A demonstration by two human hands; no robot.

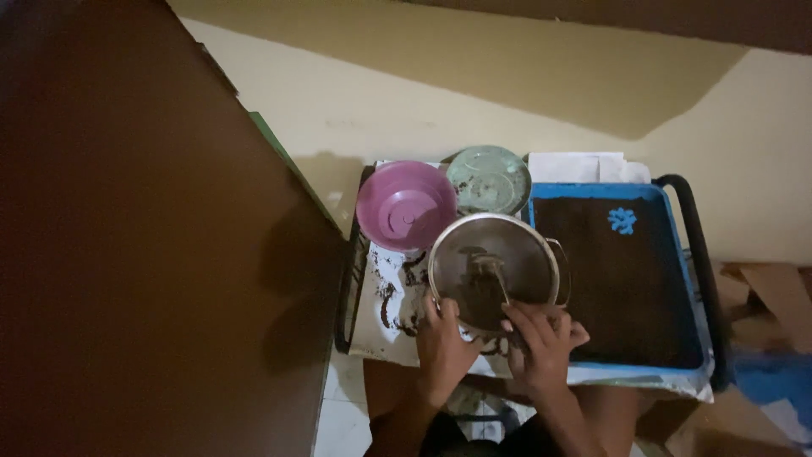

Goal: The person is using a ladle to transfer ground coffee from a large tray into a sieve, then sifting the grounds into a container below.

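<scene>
Head view: nearest the camera, the left hand (441, 338) and the right hand (541, 343) both grip the near rim of a round metal sieve (495, 262), fingers curled over its edge, holding it slightly tilted above a white sheet (376, 326) smeared with dark crumbs. A small metal tool (491, 272) lies inside the sieve. Just to the right sits a blue tray (677, 254) filled level with dark soil, a small blue flower shape (622, 220) near its far edge. Farther back stand a purple bowl (406, 206) and, beside it, a pale green lid (489, 179).
</scene>
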